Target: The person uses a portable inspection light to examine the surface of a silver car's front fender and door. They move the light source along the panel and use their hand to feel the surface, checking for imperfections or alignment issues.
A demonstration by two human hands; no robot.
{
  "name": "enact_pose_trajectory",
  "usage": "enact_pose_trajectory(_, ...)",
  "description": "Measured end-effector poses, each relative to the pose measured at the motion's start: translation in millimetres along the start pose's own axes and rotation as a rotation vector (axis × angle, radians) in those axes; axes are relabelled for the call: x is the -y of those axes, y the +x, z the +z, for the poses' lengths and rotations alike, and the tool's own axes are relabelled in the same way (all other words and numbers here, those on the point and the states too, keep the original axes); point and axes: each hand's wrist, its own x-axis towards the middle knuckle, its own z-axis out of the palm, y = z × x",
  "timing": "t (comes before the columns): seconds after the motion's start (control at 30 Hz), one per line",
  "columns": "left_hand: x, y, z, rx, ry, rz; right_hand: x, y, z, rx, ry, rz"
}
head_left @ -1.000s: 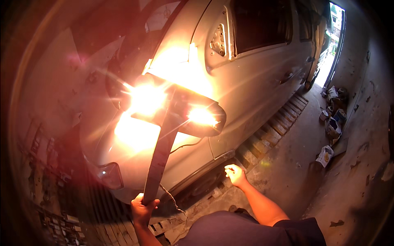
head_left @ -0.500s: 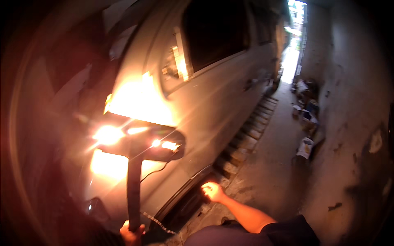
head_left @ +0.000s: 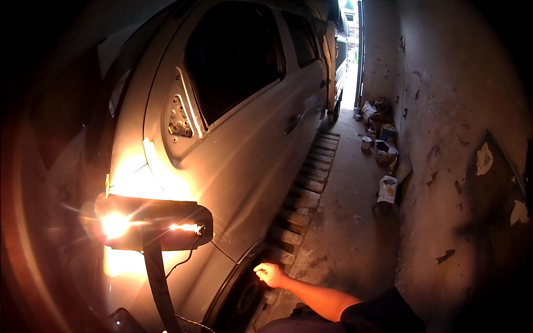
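A glowing lamp with a long dark housing (head_left: 166, 208) shines against the pale car's front side (head_left: 183, 166). From the housing a dark flat handle (head_left: 158, 286) runs down past the lower edge, where my left hand is out of sight. A thin cable (head_left: 186, 263) hangs from the lamp's right end. My right hand (head_left: 269, 275) hovers by the car's wheel arch (head_left: 233, 280), its fingers curled in and nothing visible in them. The lamp's glare washes out part of the bodywork.
Slats (head_left: 297, 219) lie on the floor along the car's side. Against the stained wall (head_left: 433, 183) stand paint buckets (head_left: 366, 142) and a white bag (head_left: 387, 190). Daylight enters through a narrow opening (head_left: 350, 72) at the far end.
The view has shifted and steadied, so the car sits further left. The lamp appears lower and further left. My left hand, earlier wrapped round the handle, has dropped out of the picture.
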Motion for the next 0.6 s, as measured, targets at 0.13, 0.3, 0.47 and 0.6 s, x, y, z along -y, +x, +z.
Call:
enact_pose_trajectory(0.13,-3,-4,-3,-0.005,0.049,-0.003,-2,2,1,0.011,0.010,-0.004)
enact_pose_trajectory(0.3,36,1,-5,-0.048,-0.172,-0.113,-29,9,12,0.068,0.136,0.020)
enact_pose_trajectory(0.47,8,2,1,-0.048,-0.140,-0.131,-22,4,2,0.055,0.126,0.059)
enact_pose_trajectory(0.6,12,-5,-4,-0.047,-0.129,-0.149,-22,11,8,0.080,0.099,0.034)
